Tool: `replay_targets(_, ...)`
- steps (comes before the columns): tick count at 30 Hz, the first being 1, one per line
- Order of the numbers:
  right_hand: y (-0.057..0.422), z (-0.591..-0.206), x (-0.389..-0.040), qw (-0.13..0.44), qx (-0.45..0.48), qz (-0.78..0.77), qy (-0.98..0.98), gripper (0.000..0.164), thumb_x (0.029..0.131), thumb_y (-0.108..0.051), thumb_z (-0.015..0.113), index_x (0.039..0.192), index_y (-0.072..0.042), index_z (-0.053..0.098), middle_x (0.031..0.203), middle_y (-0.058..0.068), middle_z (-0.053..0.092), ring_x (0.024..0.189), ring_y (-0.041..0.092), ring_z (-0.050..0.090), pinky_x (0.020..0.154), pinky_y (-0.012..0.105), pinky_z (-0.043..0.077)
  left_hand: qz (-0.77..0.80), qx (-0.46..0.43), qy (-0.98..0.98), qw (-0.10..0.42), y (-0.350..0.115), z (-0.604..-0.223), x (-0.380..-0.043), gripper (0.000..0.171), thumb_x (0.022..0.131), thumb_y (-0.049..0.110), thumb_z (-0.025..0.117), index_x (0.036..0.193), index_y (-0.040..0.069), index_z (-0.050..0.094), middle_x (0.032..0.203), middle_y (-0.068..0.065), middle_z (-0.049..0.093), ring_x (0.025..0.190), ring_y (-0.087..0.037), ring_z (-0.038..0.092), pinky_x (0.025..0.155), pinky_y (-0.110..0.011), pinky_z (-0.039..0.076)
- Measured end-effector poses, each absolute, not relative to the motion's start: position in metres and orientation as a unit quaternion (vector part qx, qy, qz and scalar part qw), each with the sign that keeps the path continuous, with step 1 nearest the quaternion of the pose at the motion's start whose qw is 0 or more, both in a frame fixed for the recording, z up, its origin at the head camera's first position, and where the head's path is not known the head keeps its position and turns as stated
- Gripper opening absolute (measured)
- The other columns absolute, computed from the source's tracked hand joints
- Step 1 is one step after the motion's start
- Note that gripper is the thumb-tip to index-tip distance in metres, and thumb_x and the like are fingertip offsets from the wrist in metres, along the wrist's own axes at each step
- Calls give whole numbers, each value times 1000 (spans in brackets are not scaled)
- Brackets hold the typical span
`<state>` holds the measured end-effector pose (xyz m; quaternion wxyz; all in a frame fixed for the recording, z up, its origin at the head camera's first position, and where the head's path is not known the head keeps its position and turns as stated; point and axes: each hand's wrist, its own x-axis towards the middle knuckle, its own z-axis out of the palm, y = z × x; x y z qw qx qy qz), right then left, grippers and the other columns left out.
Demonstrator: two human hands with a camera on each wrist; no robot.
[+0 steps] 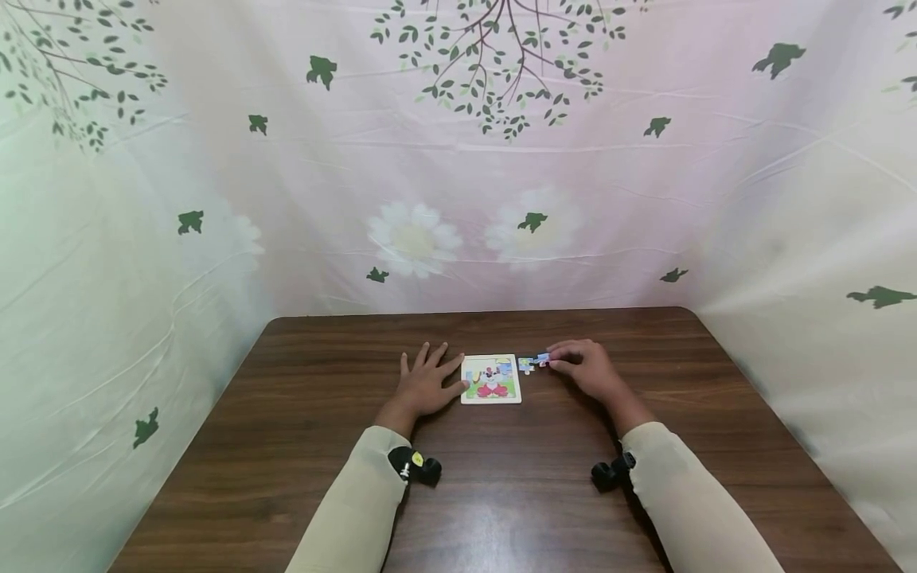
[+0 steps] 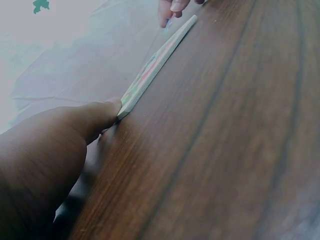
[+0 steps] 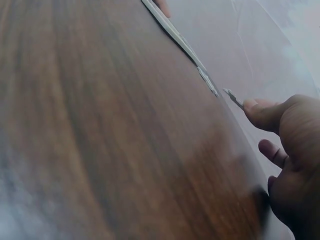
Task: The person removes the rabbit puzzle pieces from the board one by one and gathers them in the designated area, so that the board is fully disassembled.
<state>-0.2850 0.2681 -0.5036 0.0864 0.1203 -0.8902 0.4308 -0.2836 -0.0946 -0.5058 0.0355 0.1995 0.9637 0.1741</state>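
White-framed, the puzzle (image 1: 493, 382) lay on the table (image 1: 501, 493), the left hand (image 1: 426, 388) spread against its edge, seemingly to steady it. Just beside lay a loose piece (image 1: 526, 365); the right hand (image 1: 586, 369) pinched a second piece (image 1: 542, 360), its picture too small to read.

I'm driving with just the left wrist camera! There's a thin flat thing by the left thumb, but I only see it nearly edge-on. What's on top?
Observer: The head view shows a puzzle with a cartoon animal on it.
Operator: Ooh! Is anything hiding behind it?
Observer: Yes, a loose piece lies by its right edge.
Operator: And what's way up at the top of my picture?
Observer: That's the right hand; the head view shows it pinching a second piece.
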Motion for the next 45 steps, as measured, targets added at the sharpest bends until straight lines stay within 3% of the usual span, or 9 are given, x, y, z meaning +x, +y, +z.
replay_targets(5, 269, -506, -283, 76, 113, 406, -904, 8, 98, -5, 81, 103, -5, 87, 126, 18, 81, 128, 43, 66, 119, 64, 42, 175, 201, 963, 35, -95, -508, -285, 71, 108, 67, 51, 170, 36, 40, 184, -6, 25, 172, -43, 11, 131, -80, 2)
replay_targets(17, 269, -509, -284, 72, 113, 366, -921, 6, 99, -10, 82, 95, -13, 86, 127, 13, 81, 123, 35, 61, 109, 55, 41, 176, 200, 963, 31, -95, -505, -283, 71, 108, 67, 51, 170, 35, 41, 183, -8, 26, 172, -44, 13, 131, -80, 3)
replay_targets(32, 266, -505, -283, 82, 118, 399, -905, 7, 97, -10, 84, 91, -7, 84, 125, 19, 81, 126, 42, 65, 115, 59, 39, 172, 197, 965, 37, -94, -506, -283, 71, 108, 68, 51, 171, 37, 39, 184, -6, 24, 173, -42, 10, 132, -79, 1)
replay_targets(45, 249, -500, -288, 93, 139, 397, -902, 12, 94, -4, 85, 106, -2, 85, 125, 18, 80, 126, 42, 65, 113, 61, 43, 176, 195, 964, 38, -94, -506, -283, 71, 108, 68, 51, 170, 36, 40, 184, -6, 25, 172, -42, 11, 131, -80, 1)
